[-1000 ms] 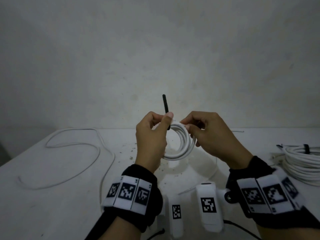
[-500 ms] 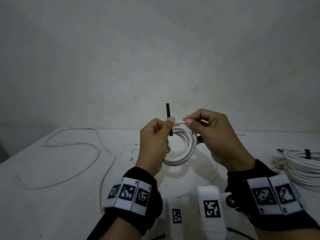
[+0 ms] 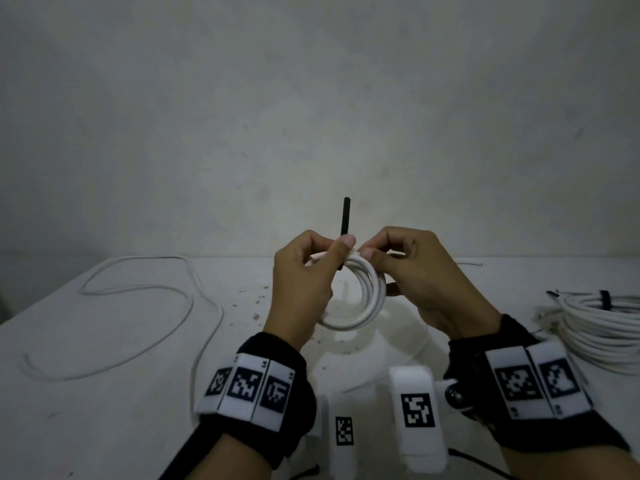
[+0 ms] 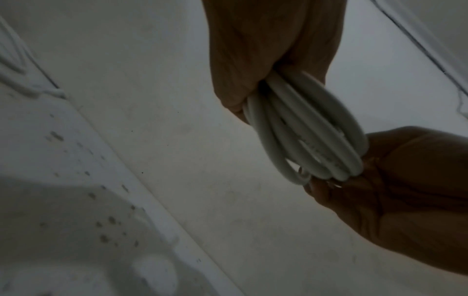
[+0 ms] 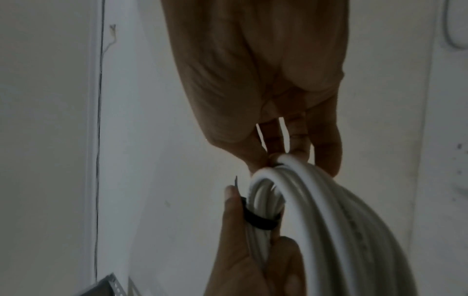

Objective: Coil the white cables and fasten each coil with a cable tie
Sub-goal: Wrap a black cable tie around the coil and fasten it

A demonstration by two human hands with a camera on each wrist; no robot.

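A small coil of white cable (image 3: 369, 299) hangs in the air between both hands, above the table. My left hand (image 3: 332, 254) grips its left side, the thumb pressing a black cable tie (image 3: 345, 216) against the coil. The tie's free end stands up above the thumb. In the right wrist view the tie (image 5: 260, 220) wraps round the coil's strands (image 5: 341, 220) beside the left thumb (image 5: 231, 202). My right hand (image 3: 398, 265) pinches the coil's top right part, fingertips close to the left thumb. The left wrist view shows the coil (image 4: 303, 130) held from both ends.
A loose white cable (image 3: 138, 296) snakes over the left part of the white table (image 3: 104, 393). A bigger white coil (image 3: 602, 334) with a black tie (image 3: 605, 299) lies at the right edge. A plain wall stands right behind the table.
My right fingertips have closed in on the top of the coil beside the left thumb. The tie's free end now stands more upright. The coil stays between both hands.
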